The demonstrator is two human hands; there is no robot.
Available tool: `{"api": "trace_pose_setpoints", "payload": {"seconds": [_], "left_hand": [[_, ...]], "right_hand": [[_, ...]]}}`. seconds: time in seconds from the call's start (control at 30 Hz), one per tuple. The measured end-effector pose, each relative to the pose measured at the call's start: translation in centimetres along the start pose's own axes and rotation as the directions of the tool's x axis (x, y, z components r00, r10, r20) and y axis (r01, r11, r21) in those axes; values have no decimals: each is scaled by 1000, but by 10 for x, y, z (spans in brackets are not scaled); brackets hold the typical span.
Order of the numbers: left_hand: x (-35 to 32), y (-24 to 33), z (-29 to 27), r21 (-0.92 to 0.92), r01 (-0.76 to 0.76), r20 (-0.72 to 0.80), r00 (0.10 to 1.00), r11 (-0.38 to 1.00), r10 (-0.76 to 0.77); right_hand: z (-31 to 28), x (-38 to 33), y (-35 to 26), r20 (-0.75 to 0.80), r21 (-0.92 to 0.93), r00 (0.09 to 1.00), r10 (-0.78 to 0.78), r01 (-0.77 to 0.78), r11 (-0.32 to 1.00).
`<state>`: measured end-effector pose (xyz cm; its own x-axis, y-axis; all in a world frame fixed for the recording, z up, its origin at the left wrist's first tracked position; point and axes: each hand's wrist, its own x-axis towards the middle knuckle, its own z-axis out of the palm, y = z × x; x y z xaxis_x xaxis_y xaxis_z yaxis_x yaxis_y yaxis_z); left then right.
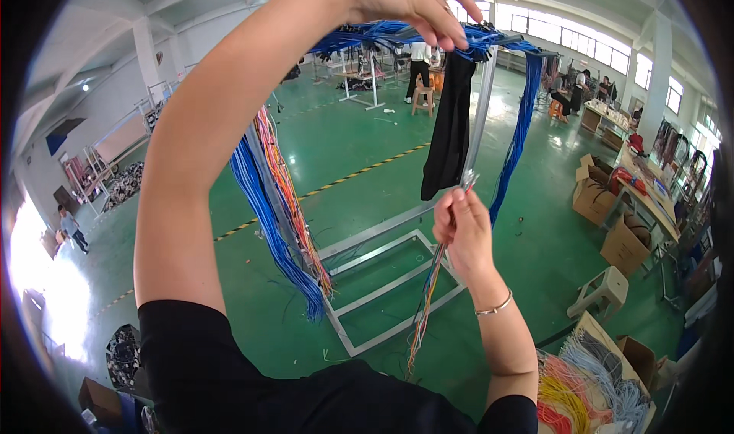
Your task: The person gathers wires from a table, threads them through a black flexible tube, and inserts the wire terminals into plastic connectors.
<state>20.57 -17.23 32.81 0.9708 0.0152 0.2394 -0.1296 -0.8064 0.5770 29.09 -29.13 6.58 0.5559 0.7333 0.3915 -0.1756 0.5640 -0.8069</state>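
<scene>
Take metal rack as reference. Note blue wires draped over rack top: possible tangling from loose ends. Note black sleeve hanging below rack top: possible slipping from poor seating. Locate mixed-colour wire bundle in front of rack: possible fanning from one-point support. Register left hand at rack top, partly open, with hold unclear; right hand, pinched closed on bundle near upper end.

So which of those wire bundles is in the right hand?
The thin, mixed-colour bundle: the right hand grips it near its upper end. The blue bundles and the pink-and-orange bundle hang along the metal rack instead.
</scene>
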Motion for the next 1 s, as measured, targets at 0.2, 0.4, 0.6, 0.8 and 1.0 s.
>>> {"api": "trace_pose_setpoints", "payload": {"seconds": [0.2, 0.4, 0.6, 0.8, 1.0], "left_hand": [[-18, -50, 102, 508, -277, 49, 955, 816, 293], [-42, -87, 134, 586, -368, -4, 889, 722, 457], [-39, -98, 128, 750, -219, -290, 739, 624, 608], [-28, -78, 141, -72, -280, -188, 946, 957, 263], [-24, -82, 151, -46, -464, -122, 881, 884, 456]], "right_hand": [[7, 16, -38, -4, 204, 989, -149, 147, 968], [1, 21, -21, -13, 226, 998, -66, 67, 972], [-8, 16, -21, -20, 81, 1000, 19, -18, 997], [2, -3, -37, 68, -345, 997, -32, 54, 937], [9, -20, -56, 46, -529, 998, -46, 64, 847]]}}
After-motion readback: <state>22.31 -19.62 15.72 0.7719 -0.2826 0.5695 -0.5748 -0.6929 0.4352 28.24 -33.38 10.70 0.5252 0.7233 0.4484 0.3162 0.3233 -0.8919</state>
